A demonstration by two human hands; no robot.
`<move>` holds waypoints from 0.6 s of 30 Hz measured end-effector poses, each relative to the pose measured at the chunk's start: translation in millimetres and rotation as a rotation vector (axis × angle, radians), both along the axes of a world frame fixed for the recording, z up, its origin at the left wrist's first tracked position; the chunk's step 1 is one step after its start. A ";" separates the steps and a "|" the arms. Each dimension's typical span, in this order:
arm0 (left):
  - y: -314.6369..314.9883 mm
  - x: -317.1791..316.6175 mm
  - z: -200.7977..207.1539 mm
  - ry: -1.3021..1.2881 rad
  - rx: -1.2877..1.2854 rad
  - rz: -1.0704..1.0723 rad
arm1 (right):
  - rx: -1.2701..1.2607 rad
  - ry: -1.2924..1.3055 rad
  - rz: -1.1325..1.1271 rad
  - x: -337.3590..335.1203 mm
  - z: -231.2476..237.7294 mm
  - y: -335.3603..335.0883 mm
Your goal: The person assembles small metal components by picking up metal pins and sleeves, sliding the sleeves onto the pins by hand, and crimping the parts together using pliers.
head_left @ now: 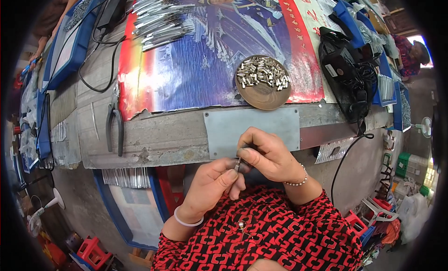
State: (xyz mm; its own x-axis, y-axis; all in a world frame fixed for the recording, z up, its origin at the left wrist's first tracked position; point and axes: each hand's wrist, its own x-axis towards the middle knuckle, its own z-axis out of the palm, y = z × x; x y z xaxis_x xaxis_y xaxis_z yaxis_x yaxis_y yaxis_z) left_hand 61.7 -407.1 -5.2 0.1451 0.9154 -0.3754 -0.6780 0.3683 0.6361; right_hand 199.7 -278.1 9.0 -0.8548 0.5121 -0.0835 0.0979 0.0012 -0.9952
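Note:
In front of my body, just off the bench's near edge, my left hand pinches a small, slim metal part between thumb and fingers. My right hand is closed at the part's upper end, thumb pressed against the curled forefinger. The fingers cover most of the part, so its full shape is hidden. Beyond the hands lies a grey metal plate, fixed to the bench edge. Behind it, a round brown bowl holds many short, shiny metal pieces, heaped toward its far side.
Dark-handled pliers and a thin metal strip lie on the left of the bench. Long metal strips are piled on a printed sheet. A black mesh bag with cables sits right. Below left is a blue tray.

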 end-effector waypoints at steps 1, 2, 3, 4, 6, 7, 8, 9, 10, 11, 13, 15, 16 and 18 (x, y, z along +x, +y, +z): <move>0.0 0.0 -0.1 0.000 0.002 -0.002 | -0.073 0.027 -0.012 -0.2 -1.2 -1.2; -0.1 0.0 -0.3 0.002 0.005 0.005 | -0.146 0.055 -0.025 -0.2 -1.7 -1.7; 0.0 -0.3 -0.4 0.004 0.008 0.013 | -0.145 0.055 -0.025 0.0 -1.6 -1.4; 0.3 -1.2 0.2 0.004 0.009 0.012 | -0.117 0.061 -0.016 0.3 -1.4 -1.0; 1.3 -2.5 1.7 0.026 0.001 -0.019 | -0.088 0.066 -0.008 0.9 -0.4 -1.0; 1.6 -2.2 1.4 0.025 0.003 -0.021 | -0.053 0.058 -0.019 1.4 0.7 -1.7; 1.8 -1.8 1.3 0.038 0.011 -0.022 | -0.018 0.051 -0.030 2.0 1.6 -1.7; 1.1 -1.3 0.9 0.050 0.017 -0.023 | -0.017 0.048 -0.032 3.6 0.1 -1.5; 1.1 -1.2 1.7 0.048 0.019 -0.026 | -0.001 0.064 -0.139 6.1 -2.6 -0.3; 1.3 -1.5 4.0 0.173 0.057 -0.072 | 0.015 0.080 -0.247 7.6 -4.2 1.4; 3.5 0.1 10.5 0.293 0.102 -0.124 | -0.106 0.250 -0.389 5.4 -4.1 12.5; 3.5 5.1 20.6 0.746 0.264 -0.025 | -0.265 0.464 -0.529 7.8 0.1 21.7; 2.1 3.5 24.2 0.940 0.394 0.027 | -0.292 0.459 -0.553 4.8 1.9 20.2; 3.7 -3.6 39.2 1.022 0.649 0.134 | -0.266 0.378 -0.485 3.4 -1.3 15.8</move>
